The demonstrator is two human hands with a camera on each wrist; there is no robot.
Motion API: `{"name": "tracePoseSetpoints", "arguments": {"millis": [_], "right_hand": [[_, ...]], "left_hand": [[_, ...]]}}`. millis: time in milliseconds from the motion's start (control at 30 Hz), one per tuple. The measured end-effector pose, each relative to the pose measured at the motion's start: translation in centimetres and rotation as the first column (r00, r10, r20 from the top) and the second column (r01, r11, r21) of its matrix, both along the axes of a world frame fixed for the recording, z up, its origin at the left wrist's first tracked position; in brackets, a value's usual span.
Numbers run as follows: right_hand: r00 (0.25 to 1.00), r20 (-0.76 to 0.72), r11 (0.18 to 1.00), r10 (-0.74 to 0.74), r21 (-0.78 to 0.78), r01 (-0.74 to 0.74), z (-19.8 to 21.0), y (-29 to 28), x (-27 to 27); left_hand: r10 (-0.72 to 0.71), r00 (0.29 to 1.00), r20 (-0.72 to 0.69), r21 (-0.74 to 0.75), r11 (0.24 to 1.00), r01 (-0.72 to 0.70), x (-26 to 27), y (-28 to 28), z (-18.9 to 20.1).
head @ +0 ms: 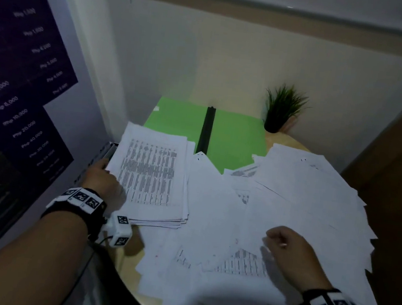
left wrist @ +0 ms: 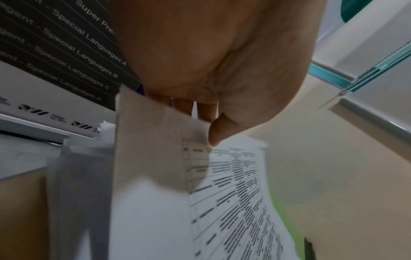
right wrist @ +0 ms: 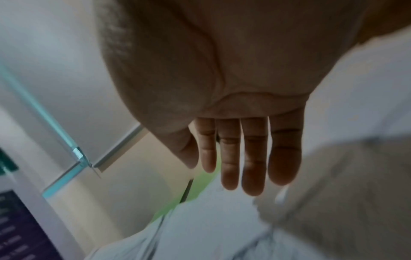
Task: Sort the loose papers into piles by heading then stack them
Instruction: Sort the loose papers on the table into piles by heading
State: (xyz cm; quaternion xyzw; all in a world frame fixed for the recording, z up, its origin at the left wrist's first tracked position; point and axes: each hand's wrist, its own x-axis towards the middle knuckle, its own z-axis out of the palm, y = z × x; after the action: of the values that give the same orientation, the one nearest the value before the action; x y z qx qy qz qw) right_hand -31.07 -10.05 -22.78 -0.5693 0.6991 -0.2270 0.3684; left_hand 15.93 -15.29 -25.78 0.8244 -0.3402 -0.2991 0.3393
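Note:
A neat pile of printed sheets [head: 152, 171] lies at the left of the table, its top page a dense table of text. My left hand [head: 102, 175] grips the pile's left edge. In the left wrist view the thumb lies on the printed side of a lifted sheet [left wrist: 233, 193] and the fingers are behind it, left hand [left wrist: 206, 123]. Loose white papers [head: 303, 195] sprawl over the middle and right. My right hand [head: 282, 241] hovers over them holding nothing. Its fingers [right wrist: 253, 167] are straight above the loose papers [right wrist: 211, 228].
An open green folder [head: 181, 122] with a black spine [head: 207, 130] lies behind the papers. A small potted plant [head: 282, 111] stands in the back corner. A dark poster [head: 14, 78] covers the left wall, beside a binder [head: 107, 151]. The round table's edge [head: 131, 258] curves near me.

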Motion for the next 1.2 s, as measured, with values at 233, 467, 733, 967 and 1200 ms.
{"name": "tracePoseSetpoints", "arguments": {"millis": [233, 467, 733, 967, 1200], "right_hand": [[0.945, -0.327, 0.999, 0.031, -0.012, -0.037, 1.5, -2.2, -5.1], [0.73, -0.534, 0.897, 0.427, 0.355, -0.265, -3.4, -0.8, -0.3], [0.82, -0.552, 0.982, 0.148, -0.014, -0.187, -2.0, 0.2, -1.0], [0.944, 0.272, 0.916, 0.188, -0.395, -0.068, 9.3, 3.4, 2.8], [0.735, 0.65, 0.91, 0.196, -0.4, 0.11, 12.0, 3.6, 4.2]], "left_hand": [[-0.119, 0.993, -0.021, -0.236, 0.965, 0.111, -5.0, 1.9, 3.3], [-0.46, 0.883, -0.093, -0.3, 0.859, 0.416, -15.2, 6.5, 7.4], [-0.545, 0.831, -0.112, -0.221, 0.829, 0.514, -17.8, 9.6, 6.2], [-0.463, 0.845, -0.266, -0.328, 0.868, 0.372, -18.6, 9.6, 6.9], [-0.553, 0.709, -0.437, -0.466, 0.814, 0.348, -19.3, 9.2, 8.3]]}}
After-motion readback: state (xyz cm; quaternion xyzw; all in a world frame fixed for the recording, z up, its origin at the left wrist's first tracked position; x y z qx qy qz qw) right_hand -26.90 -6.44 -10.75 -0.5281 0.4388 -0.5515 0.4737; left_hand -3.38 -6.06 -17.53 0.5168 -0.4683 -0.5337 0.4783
